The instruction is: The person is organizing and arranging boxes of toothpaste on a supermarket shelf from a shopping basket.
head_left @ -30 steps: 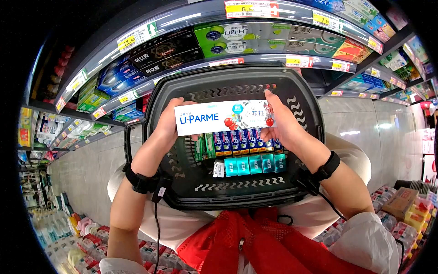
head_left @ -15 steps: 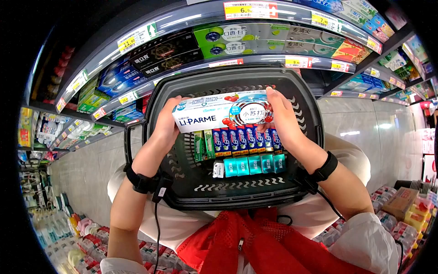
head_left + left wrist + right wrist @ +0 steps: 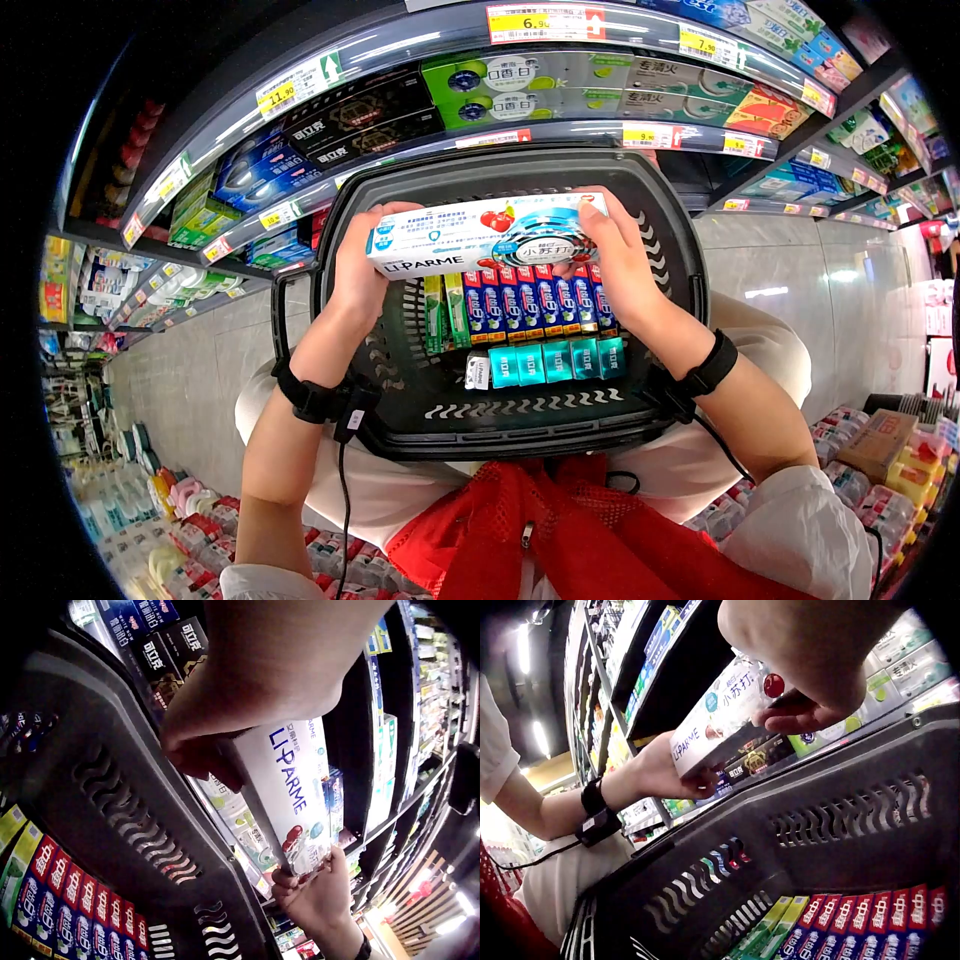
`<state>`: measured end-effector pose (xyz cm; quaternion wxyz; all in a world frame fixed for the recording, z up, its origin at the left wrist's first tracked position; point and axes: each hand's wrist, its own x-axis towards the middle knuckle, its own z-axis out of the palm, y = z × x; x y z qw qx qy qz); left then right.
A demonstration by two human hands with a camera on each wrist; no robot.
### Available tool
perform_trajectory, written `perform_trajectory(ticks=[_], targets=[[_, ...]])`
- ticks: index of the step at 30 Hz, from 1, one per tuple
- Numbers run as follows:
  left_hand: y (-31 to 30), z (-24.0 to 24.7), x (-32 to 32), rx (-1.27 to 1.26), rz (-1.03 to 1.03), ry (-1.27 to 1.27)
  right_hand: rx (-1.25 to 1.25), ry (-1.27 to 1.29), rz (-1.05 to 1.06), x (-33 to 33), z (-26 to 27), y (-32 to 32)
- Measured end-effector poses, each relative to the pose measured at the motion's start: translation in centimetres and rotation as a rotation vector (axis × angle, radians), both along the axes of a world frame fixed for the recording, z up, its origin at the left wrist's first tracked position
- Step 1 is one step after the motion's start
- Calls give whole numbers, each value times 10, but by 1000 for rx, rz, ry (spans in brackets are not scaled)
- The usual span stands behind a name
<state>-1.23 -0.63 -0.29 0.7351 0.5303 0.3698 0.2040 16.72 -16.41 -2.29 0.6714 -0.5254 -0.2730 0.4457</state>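
Observation:
A white LI-PARME box [image 3: 480, 236] with cherries and a blue swirl printed on it is held level above a black basket [image 3: 520, 440]. The left hand [image 3: 358, 268] grips its left end, and the right hand [image 3: 622, 262] grips its right end with the thumb on the upper face. In the left wrist view the box [image 3: 285, 787] spans both hands; in the right wrist view its printed side [image 3: 720, 709] shows. Inside the basket stand a row of blue-and-red boxes [image 3: 530, 308], two green boxes [image 3: 445, 315], several teal boxes [image 3: 557, 362] and a small white box [image 3: 478, 372].
Shelves of boxed goods [image 3: 530, 90] with price tags [image 3: 545, 24] curve beyond the basket. Grey tiled floor [image 3: 190, 350] shows at the left and right. Bottles in red-labelled packs [image 3: 885, 505] and a cardboard carton [image 3: 880, 445] lie at the lower right.
The box has been tilted between the hands, so its cherry-printed upper side has turned into view and the LI-PARME face is foreshortened. Both hands keep hold of its ends.

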Motion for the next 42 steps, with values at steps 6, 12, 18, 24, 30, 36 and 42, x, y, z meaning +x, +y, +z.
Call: perform_trajectory(ticks=[6,12,18,24,30,36,42], targets=[[-2,2,0,0,30,40,-15,16,21,2,-1,0],[18,-6,-5,-190,149,46,-69,154,67,1,5,3],[23,0,-11,-233,158,20,-110,137,199,9,11,4],[20,-1,-14,-264,-25,102,-269,62,204,13,12,4],[13,8,-10,-241,-41,102,-362,66,224,11,10,4],[16,4,-14,-266,-118,103,-406,103,312,8,7,6],[14,7,-12,-296,-86,72,-447,113,303,5,6,7]])
